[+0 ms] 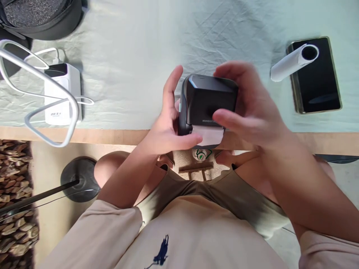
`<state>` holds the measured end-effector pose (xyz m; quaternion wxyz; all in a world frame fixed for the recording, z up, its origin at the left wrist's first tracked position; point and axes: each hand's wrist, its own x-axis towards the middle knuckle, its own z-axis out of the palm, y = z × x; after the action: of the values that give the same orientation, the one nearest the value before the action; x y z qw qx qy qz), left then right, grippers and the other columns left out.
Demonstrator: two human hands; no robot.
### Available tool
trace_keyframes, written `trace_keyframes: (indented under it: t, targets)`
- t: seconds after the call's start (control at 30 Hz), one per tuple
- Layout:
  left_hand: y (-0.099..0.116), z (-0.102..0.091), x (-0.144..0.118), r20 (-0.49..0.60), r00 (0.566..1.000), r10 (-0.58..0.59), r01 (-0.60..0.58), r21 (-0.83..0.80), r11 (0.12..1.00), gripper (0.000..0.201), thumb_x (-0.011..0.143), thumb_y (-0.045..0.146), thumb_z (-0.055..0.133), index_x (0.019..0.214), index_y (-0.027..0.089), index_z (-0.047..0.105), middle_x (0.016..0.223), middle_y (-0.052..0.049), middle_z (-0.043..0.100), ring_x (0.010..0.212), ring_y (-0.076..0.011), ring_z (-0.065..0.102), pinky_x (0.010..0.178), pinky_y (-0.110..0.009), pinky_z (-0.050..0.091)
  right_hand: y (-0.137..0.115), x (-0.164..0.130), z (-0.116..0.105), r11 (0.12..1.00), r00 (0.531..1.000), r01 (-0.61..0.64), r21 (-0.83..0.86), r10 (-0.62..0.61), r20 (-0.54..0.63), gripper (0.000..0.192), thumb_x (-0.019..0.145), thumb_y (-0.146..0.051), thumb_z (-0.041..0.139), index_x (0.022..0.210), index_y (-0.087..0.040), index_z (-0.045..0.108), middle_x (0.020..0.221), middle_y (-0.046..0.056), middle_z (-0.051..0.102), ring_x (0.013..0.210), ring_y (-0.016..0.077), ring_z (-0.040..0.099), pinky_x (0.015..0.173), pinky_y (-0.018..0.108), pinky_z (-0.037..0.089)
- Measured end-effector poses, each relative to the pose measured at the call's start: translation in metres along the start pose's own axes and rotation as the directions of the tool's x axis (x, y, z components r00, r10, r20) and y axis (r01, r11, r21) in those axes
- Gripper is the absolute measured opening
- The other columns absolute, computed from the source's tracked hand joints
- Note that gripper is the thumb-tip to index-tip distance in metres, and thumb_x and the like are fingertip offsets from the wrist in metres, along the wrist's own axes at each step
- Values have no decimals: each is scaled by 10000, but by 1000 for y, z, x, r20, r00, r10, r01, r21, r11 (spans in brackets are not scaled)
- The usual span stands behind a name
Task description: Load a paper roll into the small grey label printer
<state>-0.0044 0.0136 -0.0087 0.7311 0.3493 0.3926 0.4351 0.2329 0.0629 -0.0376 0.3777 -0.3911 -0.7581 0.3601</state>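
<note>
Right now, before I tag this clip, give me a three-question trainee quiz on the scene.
1. True or false: both hands grip the printer.
2. What lies on the phone? A) paper roll B) pen C) key
3. What sticks out of the printer's bottom edge?

Key:
1. True: left hand and right hand clasp it.
2. A: the paper roll.
3. A white paper strip.

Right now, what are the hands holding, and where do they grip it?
A small black printer: the left hand grips its left side, the right hand wraps its top and right side.
</note>
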Motion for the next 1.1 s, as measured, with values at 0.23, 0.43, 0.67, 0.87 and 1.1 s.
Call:
trace_keyframes:
  t: [0.23,0.43,0.67,0.87,1.1]
  targets:
    - [-13,5,4,-116,983,141,-141,9,990,906,976,457,986,1787,343,600,1694,-68,751,1742,-427,621,1433,-547,574,-9,-3,5,986,996,-42,160,30,80,679,1001,-642,833,1582,-431,552,1500,50,717,1198,261,741,823,383,676]
    - [-14,9,10,-121,977,174,-191,-154,969,499,1145,587,797,1553,308,735,1714,-52,776,1800,-337,568,1512,-516,486,-6,-2,-3,1000,1000,-5,-3,5,-8,622,1005,-526,826,1571,-405,597,1556,70,723,1378,309,732,1028,457,706]
    - [-14,8,15,-214,951,223,-237,-43,971,440,1252,435,633,1631,214,665,1591,-66,797,1770,-339,593,1535,-581,421,-19,-1,-29,955,965,261,-141,-253,75,684,1005,-376,877,1626,-458,603,1608,55,710,1520,315,719,1145,504,738]
    - [-13,2,18,-245,949,197,-199,15,980,390,1195,421,725,1549,272,790,1502,-56,852,1718,-340,643,1385,-430,601,-27,3,-42,851,934,353,-389,-349,83,615,1037,-481,904,1596,-454,649,1537,71,742,1430,314,774,1084,496,772]
    - [-6,16,16,-300,940,165,-169,15,986,389,1245,309,572,1593,212,716,1466,-42,875,1549,-289,756,1389,-458,588,-30,1,-39,870,974,213,-445,-228,20,536,1024,-601,905,1501,-462,704,1485,59,759,1464,359,747,1165,568,710]
